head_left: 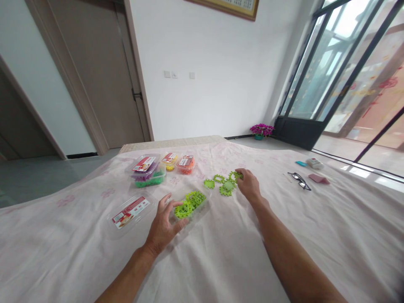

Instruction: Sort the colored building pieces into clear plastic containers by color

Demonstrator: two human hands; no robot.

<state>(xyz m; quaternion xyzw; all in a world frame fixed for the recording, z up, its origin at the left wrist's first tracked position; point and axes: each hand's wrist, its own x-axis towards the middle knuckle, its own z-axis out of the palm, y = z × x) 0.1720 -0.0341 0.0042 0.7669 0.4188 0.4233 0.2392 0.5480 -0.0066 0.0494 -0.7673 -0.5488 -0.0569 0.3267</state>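
My left hand [164, 223] is at the near-left end of a clear plastic box [202, 207], its thumb on the near side and its fingers over the far rim, gripping it. Inside lie several lime-green notched frame pieces [195, 199]. To the right, the fingertips of my right hand [248, 183] are closed on a lime-green notched piece [234, 176], partly hidden by the fingers. Beside it on the cloth are more green pieces, among them a solid square [209, 183], an open frame [218, 178] and an overlapping group [226, 188].
A labelled clear lid [131, 212] lies left of the box. Behind stand stacked tubs with purple and green pieces [148, 171], a yellow tub [170, 160] and an orange tub [186, 164]. Glasses [299, 181], a pink cloth [318, 179] and a small pack [314, 163] lie right.
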